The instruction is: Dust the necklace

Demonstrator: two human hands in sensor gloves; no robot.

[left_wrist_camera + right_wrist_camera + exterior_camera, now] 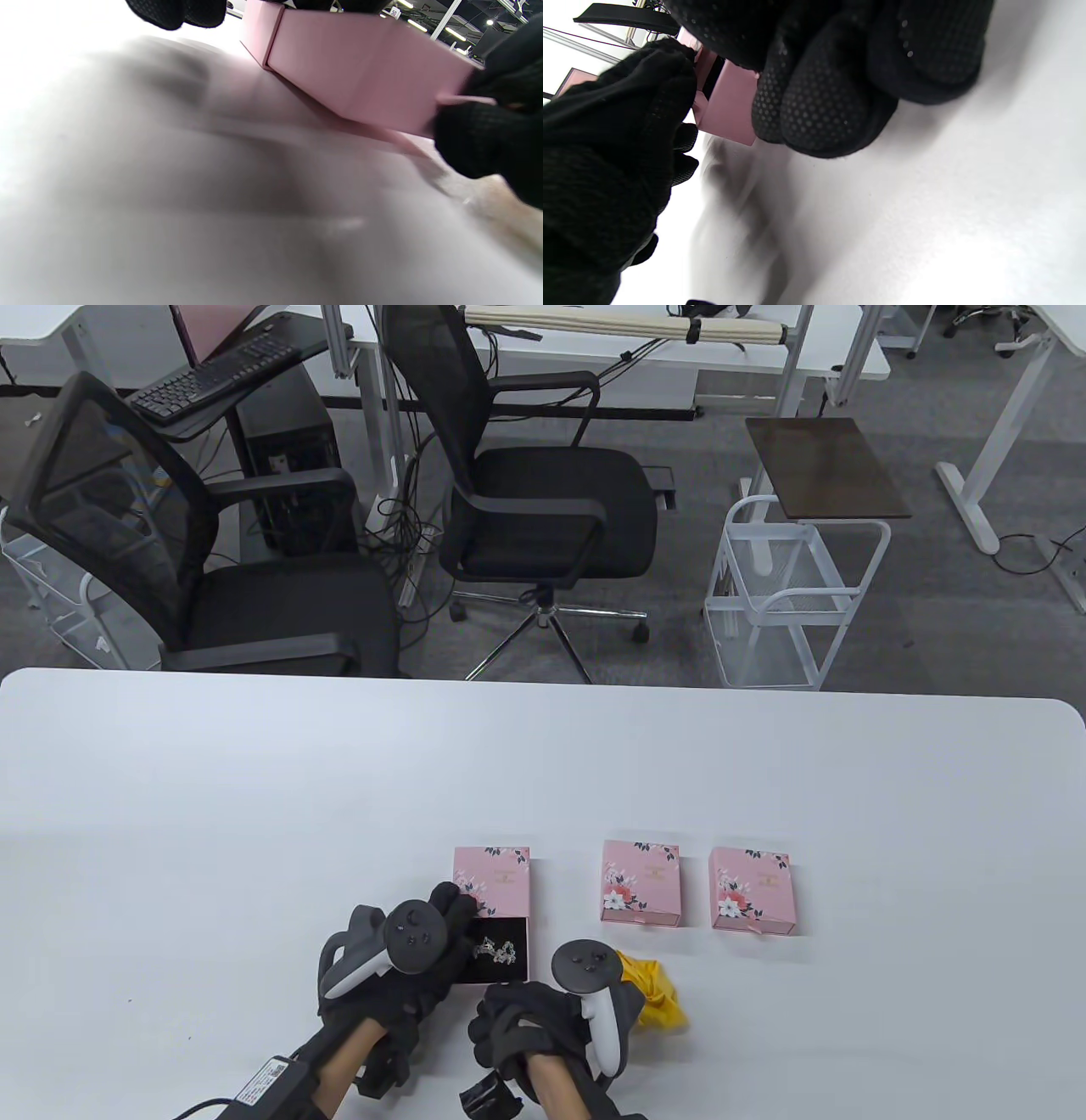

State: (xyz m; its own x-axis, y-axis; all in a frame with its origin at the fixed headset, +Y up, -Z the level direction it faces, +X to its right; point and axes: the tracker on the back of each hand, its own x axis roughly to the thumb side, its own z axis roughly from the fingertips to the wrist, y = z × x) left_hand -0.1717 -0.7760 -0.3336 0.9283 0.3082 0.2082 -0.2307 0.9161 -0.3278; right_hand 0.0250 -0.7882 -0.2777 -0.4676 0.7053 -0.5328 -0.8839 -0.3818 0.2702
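A silver necklace [499, 952] lies on the black lining of a drawer [477, 972] pulled out of the leftmost pink floral box [496, 878]. My left hand [450, 912] holds the box and drawer at their left side, where the two meet. My right hand [501, 1018] is curled at the drawer's front edge. In the left wrist view its fingers [479, 140] pinch the pink pull tab [462, 100] on the box [360, 72]. A yellow cloth [657, 997] lies just right of my right hand, partly hidden under its tracker.
Two more closed pink floral boxes [641, 882] [752, 891] lie in a row to the right on the white table [254, 814]. Two black office chairs [526, 500] and a white wire cart [789, 602] stand beyond the far edge.
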